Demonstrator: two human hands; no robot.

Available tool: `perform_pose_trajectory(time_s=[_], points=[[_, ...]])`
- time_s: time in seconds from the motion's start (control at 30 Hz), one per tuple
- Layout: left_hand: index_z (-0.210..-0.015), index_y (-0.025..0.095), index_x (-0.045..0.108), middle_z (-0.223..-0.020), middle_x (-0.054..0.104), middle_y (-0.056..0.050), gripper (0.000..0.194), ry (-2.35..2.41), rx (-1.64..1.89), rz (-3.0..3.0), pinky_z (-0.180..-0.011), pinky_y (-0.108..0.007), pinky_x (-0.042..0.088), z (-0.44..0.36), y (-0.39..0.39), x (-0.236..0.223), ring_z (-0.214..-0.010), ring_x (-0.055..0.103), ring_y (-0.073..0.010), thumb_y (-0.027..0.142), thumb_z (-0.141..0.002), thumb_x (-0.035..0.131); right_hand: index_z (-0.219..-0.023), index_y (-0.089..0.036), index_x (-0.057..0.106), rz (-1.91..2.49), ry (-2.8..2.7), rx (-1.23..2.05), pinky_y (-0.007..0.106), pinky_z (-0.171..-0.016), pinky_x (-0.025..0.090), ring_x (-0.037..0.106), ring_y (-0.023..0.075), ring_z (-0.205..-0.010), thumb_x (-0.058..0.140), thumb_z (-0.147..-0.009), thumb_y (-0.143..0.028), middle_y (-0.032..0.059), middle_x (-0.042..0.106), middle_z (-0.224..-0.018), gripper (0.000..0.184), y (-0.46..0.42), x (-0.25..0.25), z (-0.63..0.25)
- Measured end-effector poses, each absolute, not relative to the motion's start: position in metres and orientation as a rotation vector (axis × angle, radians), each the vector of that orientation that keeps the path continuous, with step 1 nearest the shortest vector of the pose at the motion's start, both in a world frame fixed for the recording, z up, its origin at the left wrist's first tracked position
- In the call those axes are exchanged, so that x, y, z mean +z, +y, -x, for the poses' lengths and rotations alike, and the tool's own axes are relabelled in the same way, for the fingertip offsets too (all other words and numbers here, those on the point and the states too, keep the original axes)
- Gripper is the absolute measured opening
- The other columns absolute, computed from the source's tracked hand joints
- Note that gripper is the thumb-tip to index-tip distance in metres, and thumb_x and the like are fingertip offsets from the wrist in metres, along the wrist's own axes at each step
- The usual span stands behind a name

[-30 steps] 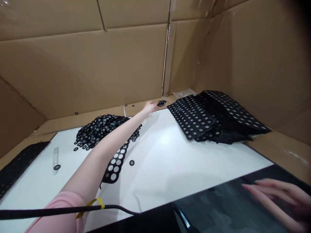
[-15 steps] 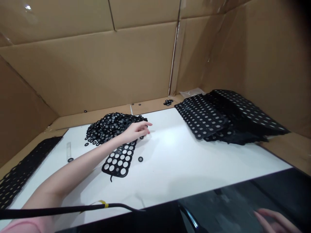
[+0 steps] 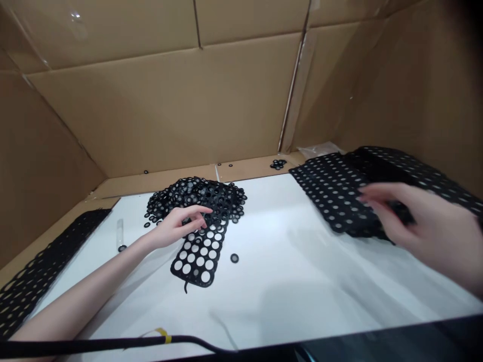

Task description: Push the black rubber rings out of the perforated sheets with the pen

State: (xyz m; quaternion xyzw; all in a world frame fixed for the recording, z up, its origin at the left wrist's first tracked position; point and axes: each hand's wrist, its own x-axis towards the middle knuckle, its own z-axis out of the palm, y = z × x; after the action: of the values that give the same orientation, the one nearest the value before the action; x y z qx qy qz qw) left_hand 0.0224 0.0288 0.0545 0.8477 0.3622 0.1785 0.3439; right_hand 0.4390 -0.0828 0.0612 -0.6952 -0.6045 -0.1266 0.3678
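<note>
My left hand [image 3: 180, 224] rests on the white table [image 3: 287, 271], its fingers loosely curled against the upper edge of a small black perforated sheet [image 3: 198, 256] and the near side of a heap of black rubber rings [image 3: 196, 198]. I cannot see anything gripped in it. My right hand [image 3: 411, 221] hovers blurred over a stack of black perforated sheets [image 3: 332, 193] at the right, fingers stretched toward the stack and apart, holding nothing visible.
One loose ring [image 3: 234, 258] lies beside the small sheet. Another perforated strip [image 3: 41, 271] lies along the left edge. A small cluster of rings [image 3: 278, 164] sits at the back. Cardboard walls [image 3: 169, 100] enclose the table. A black cable [image 3: 113, 344] with yellow tape crosses the near edge.
My left hand pulled back from the far cluster of rings to the heap and small sheet. My right hand rose from the bottom right corner to above the stack of sheets.
</note>
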Motion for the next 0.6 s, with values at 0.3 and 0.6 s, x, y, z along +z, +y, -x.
perform_pose_trajectory(time_s=[0.3,0.6], points=[[-0.118,0.022,0.060,-0.092,0.072,-0.004,0.030,0.916,0.412,-2.304,-0.073,-0.021,0.046,-0.014,0.036,0.056,-0.081,0.064,-0.0131,0.029,-0.094,0.045,-0.048,-0.009,0.060,2.016,-1.639,-0.204,0.045,-0.073,0.028,0.058,0.0215,-0.082,0.065,-0.068,-0.014,0.0103,0.065,-0.066,0.021,0.140,0.033,-0.480],[-0.116,0.022,0.062,-0.092,0.072,-0.003,0.028,0.935,0.363,-2.321,-0.073,-0.023,0.046,-0.011,0.039,0.059,-0.081,0.064,-0.0135,0.029,-0.094,0.046,-0.036,-0.011,0.040,2.038,-1.565,-0.192,0.047,-0.079,0.026,0.059,0.0251,-0.097,0.051,-0.068,0.003,0.0156,0.067,-0.069,0.036,0.175,0.000,-0.464]])
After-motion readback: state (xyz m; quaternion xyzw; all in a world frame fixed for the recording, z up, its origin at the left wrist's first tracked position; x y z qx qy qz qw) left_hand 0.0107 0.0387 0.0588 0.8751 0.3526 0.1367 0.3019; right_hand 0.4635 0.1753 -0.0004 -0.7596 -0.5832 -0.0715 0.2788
